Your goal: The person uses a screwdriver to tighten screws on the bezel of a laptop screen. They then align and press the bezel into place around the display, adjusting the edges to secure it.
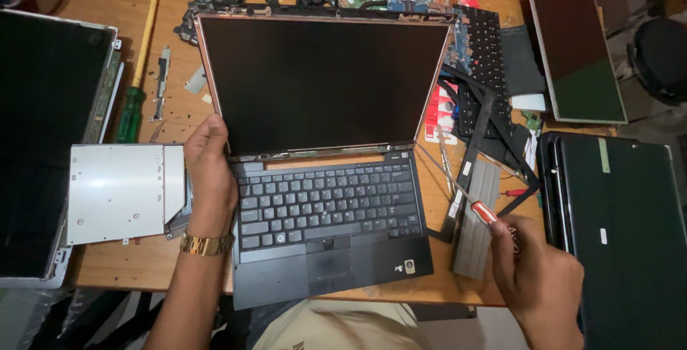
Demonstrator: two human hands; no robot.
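Open laptop point(322, 178) sits mid-table, bezel off, bare screen panel point(322, 81) still propped in the lid. Left of the laptop: silver optical drive point(118, 192); further left a loose dark panel point(43, 142). Left hand point(209, 171) grips the panel's lower-left corner, fingers wrapped round the edge. Right hand point(537, 278), right of the laptop, is closed around a red-handled screwdriver point(458, 192). Looks like the panel-removal step; I'd judge the next move needs the tip brought onto a mounting screw.

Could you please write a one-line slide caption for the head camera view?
Left hand steadies an open laptop with bare screen panel; right hand holds a red-handled screwdriver.
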